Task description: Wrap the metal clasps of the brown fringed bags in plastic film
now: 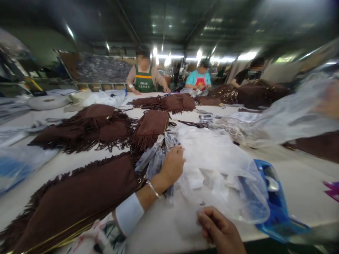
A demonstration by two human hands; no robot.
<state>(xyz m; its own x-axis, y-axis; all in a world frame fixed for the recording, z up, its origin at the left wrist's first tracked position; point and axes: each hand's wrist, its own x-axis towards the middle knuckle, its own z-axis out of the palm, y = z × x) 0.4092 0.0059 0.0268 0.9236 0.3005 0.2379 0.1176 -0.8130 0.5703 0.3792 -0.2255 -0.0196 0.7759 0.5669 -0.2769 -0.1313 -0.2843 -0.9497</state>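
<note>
My left hand (pixel 172 165), with a bracelet at the wrist, has its fingers curled at the left edge of a clear plastic bag (pixel 212 151) with white pieces in it. Whatever those fingers hold is hidden. Grey plastic-wrapped strips (pixel 152 158) lie just left of this hand. Lower down, my right hand (pixel 221 229) pinches a thin translucent plastic film (pixel 186 218) between thumb and fingers; this spot is blurred. Beside my left forearm lies a stack of brown fringed bags (pixel 92 194) with gold zips, and another brown fringed pouch (pixel 153 123) sits beyond the hand.
A blue plastic tray (pixel 275 201) stands right of the plastic bag, near purple-handled scissors (pixel 332 190). More brown fringed bags (pixel 111 130) and a white roll (pixel 47 101) are left. Plastic sheeting (pixel 291 109) rises at right. Several people work across the table.
</note>
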